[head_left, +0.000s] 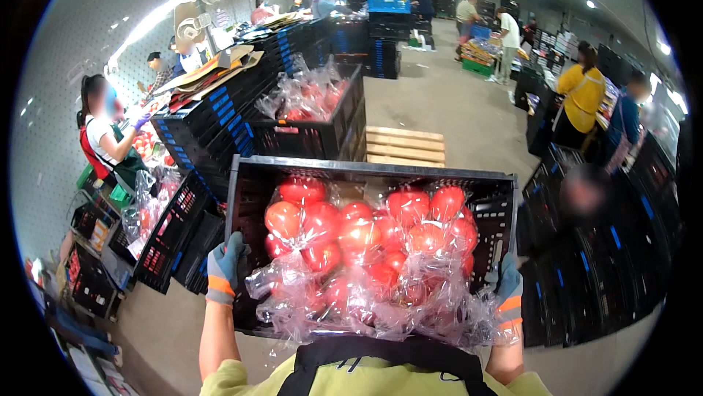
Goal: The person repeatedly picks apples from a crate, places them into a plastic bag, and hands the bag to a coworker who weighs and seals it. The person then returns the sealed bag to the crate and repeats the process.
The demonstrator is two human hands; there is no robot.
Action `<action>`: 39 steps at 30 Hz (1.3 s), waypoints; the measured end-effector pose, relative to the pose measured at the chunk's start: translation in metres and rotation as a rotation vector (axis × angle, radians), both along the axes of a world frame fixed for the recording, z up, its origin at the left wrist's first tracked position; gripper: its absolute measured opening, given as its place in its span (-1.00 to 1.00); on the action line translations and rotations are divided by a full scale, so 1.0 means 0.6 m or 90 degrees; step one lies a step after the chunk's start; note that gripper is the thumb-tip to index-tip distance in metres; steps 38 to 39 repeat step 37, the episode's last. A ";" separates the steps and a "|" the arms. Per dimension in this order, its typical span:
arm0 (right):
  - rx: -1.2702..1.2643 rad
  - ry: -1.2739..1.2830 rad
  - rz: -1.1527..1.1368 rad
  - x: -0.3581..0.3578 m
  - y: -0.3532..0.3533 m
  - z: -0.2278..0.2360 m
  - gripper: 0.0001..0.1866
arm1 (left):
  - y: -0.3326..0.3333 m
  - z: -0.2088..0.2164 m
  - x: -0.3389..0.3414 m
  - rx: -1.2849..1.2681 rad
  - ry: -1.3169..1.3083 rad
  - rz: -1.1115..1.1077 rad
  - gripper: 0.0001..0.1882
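Between my two hands is a black plastic crate (373, 164), carried in front of my body. Inside it lie red tomatoes (359, 233) in several clear plastic bags (293, 290), their loose ends bunched toward me. My left hand (225, 268), in a grey glove with an orange cuff, is closed on the crate's left side. On the opposite side my right hand (507, 290), gloved alike, grips the crate's wall; its fingers are partly hidden by the rim and plastic.
Ahead, another black crate of bagged tomatoes (307, 103) stands beside a wooden pallet (405, 147). Stacked black crates (198, 139) rise at the left, with flattened cardboard (209, 77) on top. More crates (586, 279) stand at the right. People work on both sides, one in yellow (584, 92).
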State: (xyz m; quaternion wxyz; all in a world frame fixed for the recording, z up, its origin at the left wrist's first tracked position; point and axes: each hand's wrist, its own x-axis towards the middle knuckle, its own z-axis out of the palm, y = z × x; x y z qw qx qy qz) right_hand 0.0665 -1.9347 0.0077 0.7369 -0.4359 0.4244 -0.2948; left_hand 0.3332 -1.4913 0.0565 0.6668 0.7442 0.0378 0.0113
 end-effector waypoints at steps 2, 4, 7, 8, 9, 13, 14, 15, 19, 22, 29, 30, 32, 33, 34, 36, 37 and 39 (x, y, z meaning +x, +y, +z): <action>-0.056 -0.101 0.031 0.103 -0.068 -0.005 -0.60 | -0.044 0.041 0.061 -0.030 -0.010 0.065 -0.49; -0.126 -0.197 0.065 0.208 -0.125 0.029 -0.59 | -0.077 0.096 0.135 -0.062 -0.033 0.094 -0.44; -0.077 -0.126 0.166 0.396 -0.210 0.113 -0.61 | -0.138 0.185 0.258 -0.106 -0.061 0.147 -0.44; -0.046 -0.127 0.185 0.450 -0.234 0.129 -0.62 | -0.157 0.206 0.298 -0.118 -0.084 0.162 -0.44; -0.030 -0.120 0.226 0.513 -0.240 0.180 -0.63 | -0.165 0.228 0.330 -0.099 -0.087 0.158 -0.45; -0.047 -0.200 0.618 0.801 -0.333 0.277 -0.69 | -0.162 0.247 0.463 -0.138 -0.065 0.133 -0.48; 0.026 -0.222 0.735 0.870 -0.339 0.310 -0.68 | -0.154 0.242 0.491 -0.128 -0.048 0.123 -0.56; 0.229 -0.198 0.816 0.954 -0.374 0.322 -0.68 | -0.131 0.236 0.517 -0.082 -0.042 0.084 -0.62; -0.143 -0.258 0.995 1.199 -0.428 0.288 -0.74 | -0.111 0.243 0.528 0.018 0.072 -0.036 -0.71; -0.344 -0.303 1.083 1.331 -0.418 0.261 -0.78 | -0.125 0.190 0.446 0.286 -0.097 0.060 -0.74; -0.895 -0.531 1.117 1.479 -0.373 0.328 -0.76 | -0.175 0.089 0.396 -0.057 -0.089 0.562 -0.73; -0.937 -0.552 1.098 1.503 -0.370 0.321 -0.78 | -0.180 0.086 0.402 -0.058 -0.092 0.579 -0.73; -0.967 -0.507 1.110 1.534 -0.376 0.316 -0.76 | -0.187 0.087 0.395 -0.052 -0.081 0.603 -0.72; -0.942 -0.472 1.136 1.554 -0.374 0.311 -0.75 | -0.193 0.085 0.392 -0.053 -0.073 0.618 -0.72; -0.841 -0.417 1.173 1.573 -0.376 0.313 -0.73 | -0.193 0.088 0.399 -0.052 -0.075 0.630 -0.72; -0.636 -0.304 1.233 1.613 -0.368 0.319 -0.69 | -0.213 0.086 0.404 -0.053 -0.068 0.650 -0.72; -0.698 -0.416 1.189 1.639 -0.360 0.339 -0.63 | -0.227 0.096 0.404 -0.045 -0.068 0.663 -0.71; -0.698 -0.416 1.189 1.639 -0.360 0.339 -0.63 | -0.227 0.096 0.404 -0.045 -0.068 0.663 -0.71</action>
